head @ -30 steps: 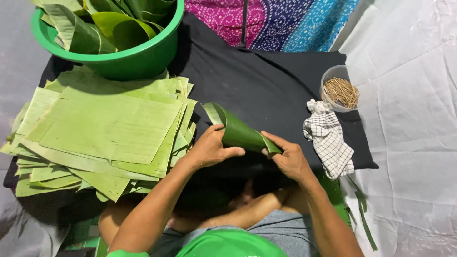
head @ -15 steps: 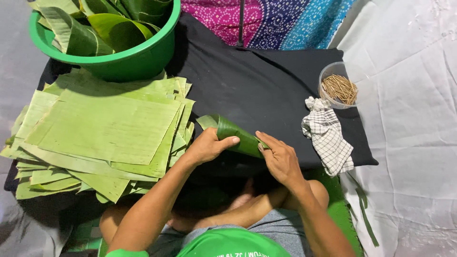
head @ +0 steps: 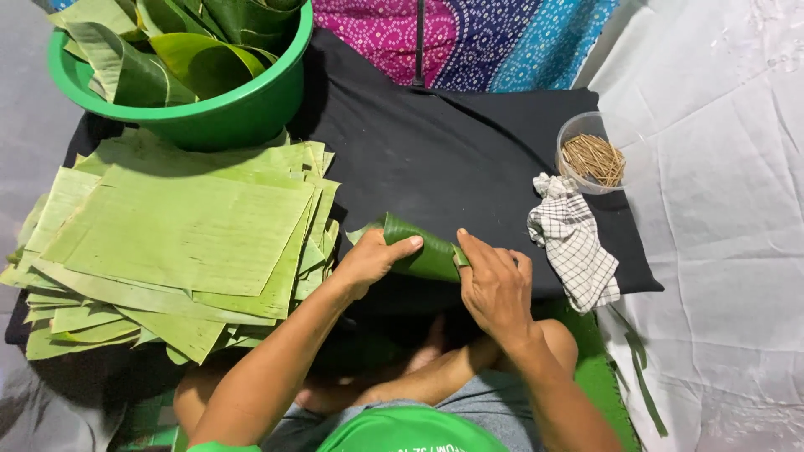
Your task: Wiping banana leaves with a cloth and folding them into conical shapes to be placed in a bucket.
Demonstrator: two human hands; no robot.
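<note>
Rolling a dark green banana leaf piece at the near edge of the black cloth-covered board.

Left hand curled around the roll's left end, thumb laid along the top; right hand closed over the right end, fingertips pinching the fold. Just left, touching nothing of the hands: a stack of flat pale green cut banana leaf sheets overhanging the left edge. At the far left corner, a round green plastic basin filled with folded leaves. Near the right edge, a clear plastic cup of thin wooden sticks, a white checked rag beside it.
</note>
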